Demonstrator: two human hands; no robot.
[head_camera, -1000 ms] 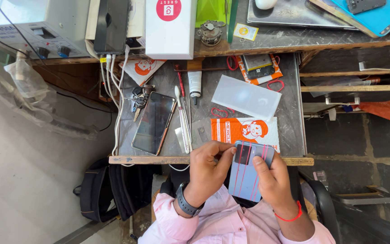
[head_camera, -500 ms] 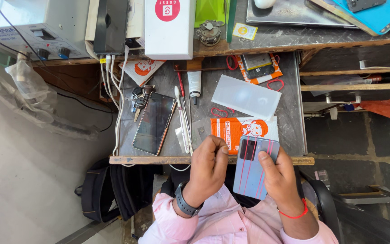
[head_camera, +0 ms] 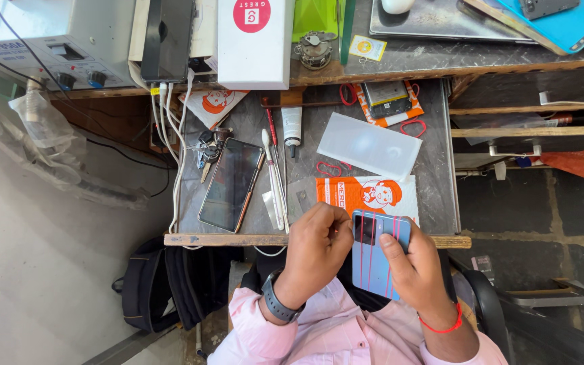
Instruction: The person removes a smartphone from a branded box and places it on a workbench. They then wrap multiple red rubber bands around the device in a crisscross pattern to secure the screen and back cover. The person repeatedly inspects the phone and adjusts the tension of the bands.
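My right hand (head_camera: 414,270) grips a light blue phone (head_camera: 376,257), back side up, with thin red rubber bands stretched lengthwise around it. My left hand (head_camera: 315,247) is closed beside the phone's left edge, fingers curled near the dark camera block; whether it pinches a band I cannot tell. Both hands hover over my lap at the front edge of the pulled-out wooden tray (head_camera: 258,239). A dark wristwatch (head_camera: 280,304) is on my left wrist, a red thread (head_camera: 441,327) on the right.
On the tray lie a dark phone (head_camera: 230,184) face up, keys (head_camera: 207,145), white tweezers-like tools (head_camera: 273,179), a small tube (head_camera: 292,125), an orange and white packet (head_camera: 366,194), a frosted plastic sheet (head_camera: 370,145) and loose red bands (head_camera: 414,127). A white box (head_camera: 255,44) and a grey machine (head_camera: 49,47) stand behind.
The phone has shifted slightly right and up toward the tray edge. My left hand has closed more tightly at the phone's left side.
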